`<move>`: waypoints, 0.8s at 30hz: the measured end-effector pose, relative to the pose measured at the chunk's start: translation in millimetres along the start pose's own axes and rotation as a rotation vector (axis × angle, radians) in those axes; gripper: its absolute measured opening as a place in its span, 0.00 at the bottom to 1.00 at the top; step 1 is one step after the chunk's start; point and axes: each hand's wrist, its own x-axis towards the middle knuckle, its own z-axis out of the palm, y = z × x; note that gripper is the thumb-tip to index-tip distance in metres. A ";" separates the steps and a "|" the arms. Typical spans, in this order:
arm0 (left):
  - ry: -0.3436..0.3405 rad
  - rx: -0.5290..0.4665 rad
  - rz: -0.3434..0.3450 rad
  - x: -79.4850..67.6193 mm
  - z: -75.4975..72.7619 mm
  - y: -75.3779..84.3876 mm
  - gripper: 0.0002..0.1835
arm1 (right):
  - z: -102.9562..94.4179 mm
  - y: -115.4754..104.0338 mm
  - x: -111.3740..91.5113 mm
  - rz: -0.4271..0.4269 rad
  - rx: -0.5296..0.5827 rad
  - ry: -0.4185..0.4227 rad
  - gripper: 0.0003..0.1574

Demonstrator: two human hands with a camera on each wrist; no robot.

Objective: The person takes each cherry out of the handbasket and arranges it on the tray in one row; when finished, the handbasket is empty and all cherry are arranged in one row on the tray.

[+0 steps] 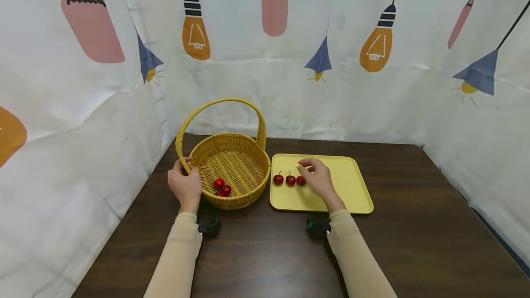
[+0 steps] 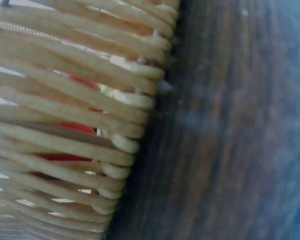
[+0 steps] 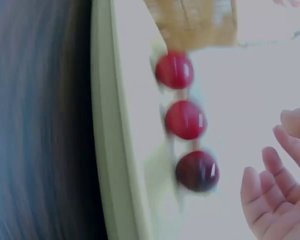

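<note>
On the left, a yellow woven basket [image 1: 252,191] with a tall arched handle [image 1: 225,100] holds three red cherries [image 1: 219,183] near its front wall. My left hand [image 1: 185,185] grips the basket where the handle meets the rim. Through the weave, the left wrist view shows bits of red. A pale yellow tray [image 1: 343,187] bears a row of three dark red cherries [image 1: 290,180], stems pointing away from me. Above the right-hand cherry [image 3: 197,171] hovers my right hand [image 1: 318,179], fingers loosely bent. In the right wrist view its fingertips are apart from the fruit.
The dark wooden table [image 1: 265,256] carries the basket and tray side by side, nearly touching. A white curtain [image 1: 265,86] printed with lamps hangs behind and at both sides. Dark wrist cameras [image 1: 209,227] sit at both cuffs.
</note>
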 end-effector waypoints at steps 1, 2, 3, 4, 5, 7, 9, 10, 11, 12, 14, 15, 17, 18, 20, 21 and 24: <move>0.003 0.004 0.001 0.2 0.4 0.3 0.10 | 3.8 -5.4 -0.7 -0.019 0.016 0.011 0.15; 0.005 0.002 0.001 0.4 0.4 0.8 0.10 | 8.1 -10.9 -1.7 -0.043 0.037 0.017 0.14; 0.007 -0.001 0.001 0.4 0.4 0.9 0.10 | 12.1 -16.1 -2.9 -0.066 0.059 0.012 0.13; 0.010 -0.003 0.002 0.3 0.4 0.9 0.10 | 16.0 -22.0 -4.5 -0.091 0.077 0.006 0.12; 0.012 -0.007 0.002 0.2 0.4 1.0 0.10 | 20.0 -27.8 -6.1 -0.119 0.093 0.000 0.11; 0.012 -0.009 -0.005 -0.7 0.5 0.7 0.10 | 27.4 -38.5 -9.9 -0.168 0.126 -0.020 0.11; 0.006 -0.009 -0.016 -1.9 1.2 -0.4 0.10 | 34.5 -48.1 -13.7 -0.207 0.146 -0.038 0.10; -0.002 -0.006 -0.021 -2.4 2.1 -0.5 0.10 | 37.8 -52.3 -15.7 -0.227 0.149 -0.043 0.10; -0.011 -0.006 -0.026 -3.1 2.5 -0.3 0.10 | 41.4 -56.3 -17.4 -0.245 0.156 -0.049 0.09; -0.019 -0.006 -0.031 -3.7 2.8 -0.1 0.10 | 45.0 -60.1 -18.5 -0.260 0.158 -0.058 0.09; -0.026 -0.006 -0.033 -4.0 3.7 -0.1 0.10 | 53.3 -67.5 -19.4 -0.300 0.152 -0.083 0.09; -0.026 -0.007 -0.033 -4.1 3.5 0.3 0.10 | 58.0 -70.8 -19.1 -0.321 0.145 -0.101 0.10; -0.023 -0.012 -0.033 -4.2 2.6 1.1 0.10 | 67.9 -76.7 -17.5 -0.349 0.126 -0.155 0.10; -0.018 -0.013 -0.034 -4.1 2.2 1.0 0.10 | 72.8 -79.6 -16.5 -0.358 0.097 -0.184 0.10; -0.013 -0.013 -0.035 -3.9 1.2 0.9 0.10 | 82.2 -84.6 -13.5 -0.366 0.014 -0.240 0.11; -0.011 -0.015 -0.034 -3.9 0.4 1.3 0.10 | 86.5 -87.1 -11.6 -0.369 -0.040 -0.263 0.11; -0.009 -0.025 -0.025 -3.3 -1.0 1.7 0.10 | 97.5 -95.7 -5.0 -0.370 -0.222 -0.332 0.13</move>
